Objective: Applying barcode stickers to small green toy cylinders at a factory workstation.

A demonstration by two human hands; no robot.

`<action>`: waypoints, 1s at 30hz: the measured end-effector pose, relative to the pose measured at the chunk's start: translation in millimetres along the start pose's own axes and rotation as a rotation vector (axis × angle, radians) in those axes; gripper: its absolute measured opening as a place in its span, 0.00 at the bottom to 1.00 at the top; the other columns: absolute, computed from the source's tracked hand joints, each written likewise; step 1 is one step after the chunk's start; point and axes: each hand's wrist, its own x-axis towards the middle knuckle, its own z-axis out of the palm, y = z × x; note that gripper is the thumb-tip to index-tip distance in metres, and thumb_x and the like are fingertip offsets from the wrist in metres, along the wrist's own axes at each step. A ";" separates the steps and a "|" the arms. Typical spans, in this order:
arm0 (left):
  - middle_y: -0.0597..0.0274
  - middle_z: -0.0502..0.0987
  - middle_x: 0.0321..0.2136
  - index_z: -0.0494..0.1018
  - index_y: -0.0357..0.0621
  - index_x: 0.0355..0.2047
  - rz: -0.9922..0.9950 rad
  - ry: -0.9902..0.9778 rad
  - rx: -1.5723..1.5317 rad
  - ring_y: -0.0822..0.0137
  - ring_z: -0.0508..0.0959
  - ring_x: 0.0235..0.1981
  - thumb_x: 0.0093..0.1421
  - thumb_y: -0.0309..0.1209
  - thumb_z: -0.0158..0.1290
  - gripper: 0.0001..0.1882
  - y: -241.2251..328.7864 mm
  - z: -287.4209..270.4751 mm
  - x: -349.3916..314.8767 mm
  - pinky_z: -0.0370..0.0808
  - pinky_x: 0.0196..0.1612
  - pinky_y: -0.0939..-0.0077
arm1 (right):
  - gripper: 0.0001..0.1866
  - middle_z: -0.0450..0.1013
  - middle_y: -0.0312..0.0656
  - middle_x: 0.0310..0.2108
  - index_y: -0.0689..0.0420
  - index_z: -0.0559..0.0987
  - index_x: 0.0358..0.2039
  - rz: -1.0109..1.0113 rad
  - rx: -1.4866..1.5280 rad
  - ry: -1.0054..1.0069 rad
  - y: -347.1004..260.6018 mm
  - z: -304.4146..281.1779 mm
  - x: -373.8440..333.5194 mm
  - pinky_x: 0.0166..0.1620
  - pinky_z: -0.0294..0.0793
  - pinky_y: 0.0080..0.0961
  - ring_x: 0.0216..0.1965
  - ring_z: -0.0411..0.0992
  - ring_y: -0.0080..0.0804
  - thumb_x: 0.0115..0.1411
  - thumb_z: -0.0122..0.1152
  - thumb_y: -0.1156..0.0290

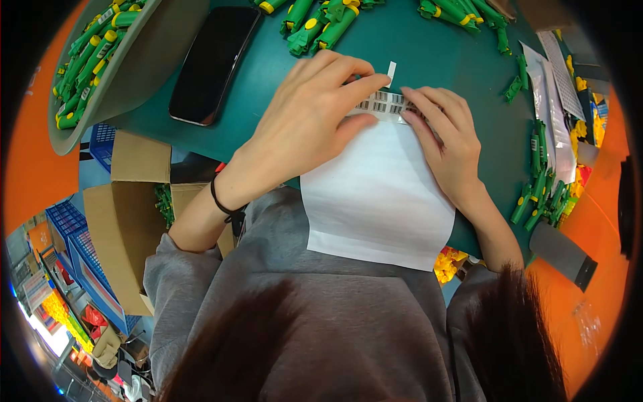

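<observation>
A white backing sheet with barcode stickers (pixel 378 106) along its top edge spans from the green table down over my lap. My left hand (pixel 315 110) is at its top left corner, fingers curled and thumb lying on the sheet. At my left index fingertip a small white strip label (pixel 391 72) sticks up; how it is held there is hidden. My right hand (pixel 447 134) grips the top right corner between thumb and fingers. Beyond my hands, green tubes with yellow bands (pixel 325 23) lie on the table.
A black phone (pixel 214 65) lies left, beside a grey-green bin (pixel 137 63) heaped with green tubes. More tubes (pixel 541 181) and clear plastic bags (pixel 546 107) line the right edge. An open cardboard box (pixel 120 228) stands lower left. A grey strap-like piece (pixel 562 254) is at right.
</observation>
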 end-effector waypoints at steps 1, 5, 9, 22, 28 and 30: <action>0.62 0.78 0.42 0.81 0.44 0.45 -0.018 -0.021 -0.044 0.60 0.76 0.46 0.55 0.28 0.65 0.16 0.0 5.6 1.2 0.72 0.48 0.65 | 0.19 0.77 0.41 0.45 0.57 0.84 0.48 -0.001 0.000 0.000 -3.2 -0.7 1.0 0.50 0.74 0.30 0.49 0.73 0.38 0.54 0.71 0.78; 0.62 0.78 0.43 0.81 0.44 0.46 -0.010 -0.035 -0.033 0.59 0.76 0.44 0.55 0.28 0.65 0.17 4.3 5.8 1.2 0.73 0.47 0.65 | 0.19 0.77 0.40 0.43 0.56 0.85 0.48 0.016 -0.001 -0.018 -6.8 -3.0 3.6 0.48 0.75 0.31 0.46 0.74 0.39 0.54 0.71 0.78; 0.63 0.78 0.42 0.80 0.43 0.44 0.040 -0.003 0.014 0.61 0.76 0.48 0.55 0.30 0.64 0.15 3.6 10.1 -3.9 0.72 0.51 0.65 | 0.20 0.77 0.40 0.43 0.55 0.85 0.48 -0.094 -0.088 0.017 -4.5 -0.8 0.1 0.46 0.76 0.32 0.45 0.75 0.39 0.52 0.72 0.77; 0.60 0.81 0.38 0.83 0.42 0.40 -0.182 0.129 -0.012 0.59 0.79 0.41 0.55 0.27 0.65 0.11 -16.4 -16.7 -29.4 0.77 0.43 0.68 | 0.18 0.78 0.41 0.44 0.57 0.85 0.47 -0.020 -0.051 0.012 -2.9 -0.9 -0.4 0.48 0.76 0.30 0.46 0.74 0.38 0.53 0.72 0.78; 0.63 0.81 0.38 0.83 0.43 0.40 -0.035 0.204 0.163 0.60 0.80 0.40 0.55 0.27 0.65 0.11 -17.1 -14.5 -31.4 0.77 0.42 0.69 | 0.17 0.78 0.41 0.44 0.57 0.85 0.46 -0.036 -0.107 0.028 -5.4 0.0 -1.1 0.49 0.75 0.30 0.45 0.75 0.37 0.54 0.72 0.78; 0.63 0.81 0.37 0.83 0.43 0.38 -0.099 0.199 0.028 0.60 0.80 0.40 0.54 0.28 0.66 0.11 -10.6 -12.2 -24.0 0.77 0.42 0.68 | 0.17 0.78 0.41 0.44 0.57 0.85 0.46 -0.056 -0.115 0.034 -3.6 0.0 -1.6 0.49 0.75 0.29 0.45 0.75 0.38 0.54 0.72 0.78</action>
